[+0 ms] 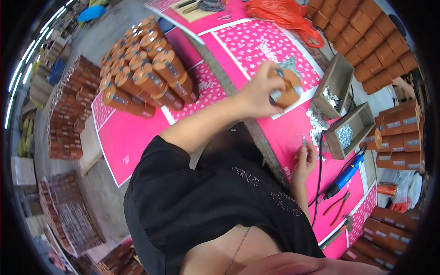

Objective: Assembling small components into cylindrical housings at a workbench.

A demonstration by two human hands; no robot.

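My left hand [262, 91], a little blurred, grips a rounded orange-brown wooden piece [289, 91] with silvery metal fittings, above the pink patterned sheet. Between the fingertips of my right hand [304, 164] is a small silvery metal plate [304, 140], pinched upright. Loose metal plates [316, 123] lie heaped on the pink sheet just beyond that hand. Beside the heap stands a wooden tray [337, 68] with more metal plates in it. A second wooden tray [364, 118] contains many small silvery screws [344, 135].
Stacked orange-brown wooden cylinders [137, 68] stand on the left, with more stacks [366, 36] along the right. A blue electric screwdriver [347, 175] with a black cord, pliers [337, 204] and a hammer [341, 229] lie at right. A red plastic bag [284, 13] sits farther back.
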